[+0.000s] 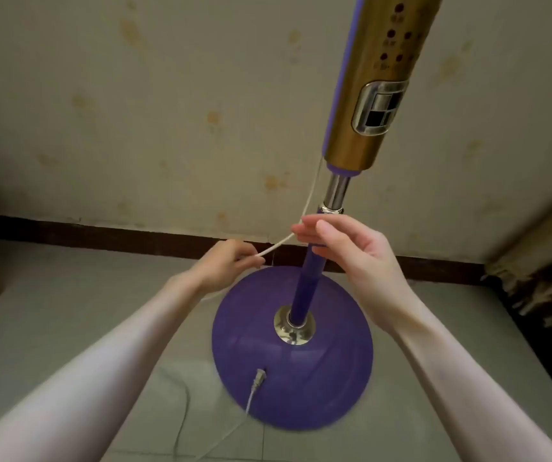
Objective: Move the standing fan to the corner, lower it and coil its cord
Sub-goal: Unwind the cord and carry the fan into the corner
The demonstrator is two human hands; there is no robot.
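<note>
The standing fan rises from a round purple base [293, 371] on the floor, with a purple pole [304, 288], a chrome inner tube and a gold control column [374, 85] above. Its white cord [308, 201] hangs from the column's underside. My left hand [224, 265] pinches the cord left of the pole. My right hand [344, 251] is in front of the pole, fingers extended, fingertips touching the same cord. The plug [258, 378] lies on the base's front, and the cord loops on the floor [181, 425].
A stained cream wall [168, 111] with a dark skirting board [118, 235] stands just behind the fan. A second wall with a crumbling lower edge [534, 261] forms a corner at the right. The floor is grey tile [51, 328].
</note>
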